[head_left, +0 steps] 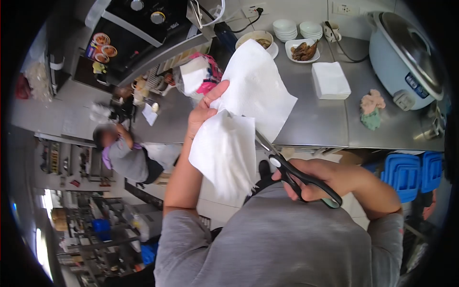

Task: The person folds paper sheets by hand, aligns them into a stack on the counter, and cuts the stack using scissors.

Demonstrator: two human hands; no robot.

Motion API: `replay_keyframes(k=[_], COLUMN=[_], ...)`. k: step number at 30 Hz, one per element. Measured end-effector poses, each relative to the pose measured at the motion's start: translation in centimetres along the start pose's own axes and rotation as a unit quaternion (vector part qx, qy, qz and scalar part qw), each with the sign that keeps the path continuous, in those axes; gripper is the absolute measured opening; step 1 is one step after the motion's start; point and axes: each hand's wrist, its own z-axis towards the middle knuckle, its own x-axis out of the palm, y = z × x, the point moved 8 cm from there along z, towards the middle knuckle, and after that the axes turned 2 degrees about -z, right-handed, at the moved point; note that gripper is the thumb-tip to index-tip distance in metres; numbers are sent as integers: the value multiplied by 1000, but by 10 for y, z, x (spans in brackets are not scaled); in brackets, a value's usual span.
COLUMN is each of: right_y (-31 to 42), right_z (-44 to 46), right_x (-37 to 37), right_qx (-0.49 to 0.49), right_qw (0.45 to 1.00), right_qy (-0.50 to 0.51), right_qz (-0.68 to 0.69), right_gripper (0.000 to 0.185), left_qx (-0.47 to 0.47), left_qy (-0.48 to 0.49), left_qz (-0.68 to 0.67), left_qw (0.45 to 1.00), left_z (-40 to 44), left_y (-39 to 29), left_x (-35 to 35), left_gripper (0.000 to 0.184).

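My left hand (206, 109) pinches a stack of white paper napkins (258, 86) in front of my chest, over the counter's front edge. One part fans out away from me, and another part (224, 148) hangs down toward me. In my right hand (311, 177) is a pair of black-handled scissors (282, 165), fingers through the loops. The blades point up and left into the gap between the two parts; their tips are hidden by the paper. Farther back on the counter lies a neat square pile of white napkins (331, 80).
A steel counter (306, 124) runs across in front of me. On it stand a light-blue rice cooker (397, 57), a dish of brown food (303, 50), stacked white bowls (285, 29) and crumpled cloths (372, 107). A co-worker (126, 155) is at the left. Blue bins (402, 177) sit below right.
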Motion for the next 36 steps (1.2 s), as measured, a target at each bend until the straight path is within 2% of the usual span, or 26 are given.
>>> replay_keyframes(k=[1,5,9,13,16,19,22,23,24,26,28,29,30,32,34,36], right_y=[4,22,20,-3,3,1,-6,-15,-23,-46,-79,-88,-99,-127,-137,-151], right_z=[0,0,-1,-5,-2,0,-5,-9,-15,-31,-52,-63,-73,-93,-105,-114], right_x=[3,4,2,-4,-9,-14,-20,-25,-30,-47,-66,-73,-80,-97,-103,-104], right_qx=[1,-8,18,63,15,-71,-111,-69,-27,59,153,184,182,176,193,215], right_qw=[1000,999,998,992,980,974,970,974,977,976,963,958,952,936,922,907], right_qy=[14,19,18,25,1,-23,-30,-35,-41,-74,-123,-161,-192,-254,-292,-332], right_qz=[-1,-36,-63,-108,-199,-212,-215,-211,-207,-197,-184,-148,-154,-166,-167,-142], right_gripper=[60,62,65,72,78,82,84,83,82,79,75,66,64,60,59,61], left_qx=[15,28,21,-5,-3,32,134,149,150,129,108,92,90,29,222,191], left_qy=[23,47,13,-7,-45,0,-32,-60,-86,-102,-144,-165,-169,-110,2,29], left_qz=[-53,-67,60,229,431,415,312,334,392,550,710,775,801,891,906,916], left_qw=[998,996,998,973,901,909,940,929,904,819,681,603,566,439,361,353], left_z=[-1,-2,-3,-9,-9,-10,-14,-11,-4,3,8,9,13,23,24,25], left_y=[0,10,0,-23,-35,-41,-48,-49,-50,-50,-48,-42,-30,9,62,124], left_x=[-1,18,34,47,68,81,90,96,103,92,81,74,70,50,17,-40], left_gripper=[74,74,74,70,68,69,75,83,93,97,93,91,82,72,59,51])
